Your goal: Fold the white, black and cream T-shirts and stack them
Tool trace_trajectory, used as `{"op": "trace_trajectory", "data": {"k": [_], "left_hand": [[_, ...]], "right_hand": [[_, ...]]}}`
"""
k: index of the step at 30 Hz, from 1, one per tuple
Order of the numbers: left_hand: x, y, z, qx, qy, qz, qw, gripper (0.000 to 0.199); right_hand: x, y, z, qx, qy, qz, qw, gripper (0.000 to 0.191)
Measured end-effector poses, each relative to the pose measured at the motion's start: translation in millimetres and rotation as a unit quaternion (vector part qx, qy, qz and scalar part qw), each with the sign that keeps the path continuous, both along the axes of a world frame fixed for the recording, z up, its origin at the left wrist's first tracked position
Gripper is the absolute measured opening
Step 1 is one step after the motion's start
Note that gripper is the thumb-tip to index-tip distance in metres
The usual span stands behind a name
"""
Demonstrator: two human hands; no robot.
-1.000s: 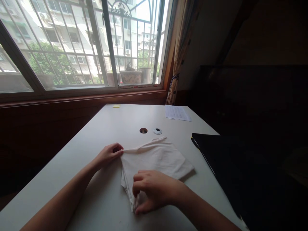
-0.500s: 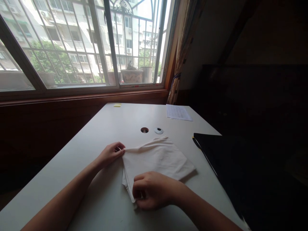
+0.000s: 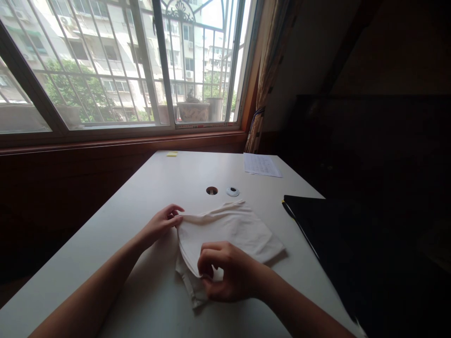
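A white piece of cloth (image 3: 229, 230), folded in layers and looking like a garment, lies on the white table (image 3: 141, 188). My left hand (image 3: 165, 220) pinches its far left corner between thumb and fingers. My right hand (image 3: 225, 272) grips the near left edge of the top layer, thumb against curled fingers, and holds it raised. Beneath that lifted edge a lower layer shows, spread toward me on the tabletop. Part of the cloth is hidden behind my right hand and wrist.
Beyond the cloth are a round cable hole (image 3: 212, 190) and a round grommet cover (image 3: 232, 191). Printed papers (image 3: 262, 165) and a yellow sticky note (image 3: 172, 154) lie at the far edge. A black flat item (image 3: 317, 220) covers the right side. A barred window (image 3: 123, 65) stands behind.
My right hand has risen slightly away from me, lifting the top layer's near edge off the lower layer, which now shows more. My left hand stays at its corner, index finger straighter.
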State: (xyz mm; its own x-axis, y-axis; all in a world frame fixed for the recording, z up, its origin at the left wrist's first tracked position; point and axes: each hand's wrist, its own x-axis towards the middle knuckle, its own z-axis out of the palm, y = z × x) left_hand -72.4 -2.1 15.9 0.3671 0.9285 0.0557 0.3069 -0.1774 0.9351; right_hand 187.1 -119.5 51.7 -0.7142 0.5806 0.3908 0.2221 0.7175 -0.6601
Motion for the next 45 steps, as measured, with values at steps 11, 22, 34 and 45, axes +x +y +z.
{"op": "trace_trajectory", "data": {"k": [11,22,34,45], "left_hand": [[8.9,-5.8,10.1,-0.068,-0.161,0.061,0.983,0.031],[-5.5,-2.5,19.9,-0.057,0.102,0.008,0.993,0.027],[24.6,-22.0,2.7,0.387,0.292,-0.051,0.873,0.048],[14.6,-17.8,-24.1,0.294,0.377,-0.158,0.864,0.056]], "right_hand": [[-11.5,-11.8,2.0,0.125,0.198,-0.070,0.970,0.030],[-22.5,-12.7,-29.5,0.090,0.006,0.071,0.993,0.011],[0.5,8.4,-19.0,0.017,-0.065,-0.056,0.996,0.015],[92.4,66.5,-25.6,0.035,-0.279,-0.448,0.849,0.016]]}}
